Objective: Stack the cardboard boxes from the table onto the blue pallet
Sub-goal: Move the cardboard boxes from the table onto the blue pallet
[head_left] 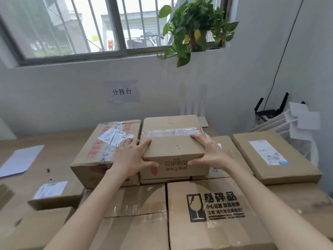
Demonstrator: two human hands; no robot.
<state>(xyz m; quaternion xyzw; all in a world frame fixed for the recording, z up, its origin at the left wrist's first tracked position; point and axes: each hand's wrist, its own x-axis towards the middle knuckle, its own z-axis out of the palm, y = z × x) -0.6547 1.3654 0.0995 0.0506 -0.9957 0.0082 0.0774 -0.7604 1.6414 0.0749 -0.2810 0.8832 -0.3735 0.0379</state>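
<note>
A small taped cardboard box [173, 141] sits on top of other boxes in the middle of the table. My left hand [132, 157] grips its near left corner, thumb on the front face. My right hand [207, 150] grips its near right corner, fingers over the top edge. Beside it on the left stands a box with red print and a white label [100, 152]. In front lie a box with a fragile-goods print [214, 213] and a taped box [133, 219]. No blue pallet is in view.
A flat box with a label [273, 156] lies at the right, another flat labelled box [54, 193] at the left. A sheet of paper [19, 160] rests on the wooden table [54, 141]. A paper tray rack [281, 123] stands by the right wall, a plant [194, 27] on the windowsill.
</note>
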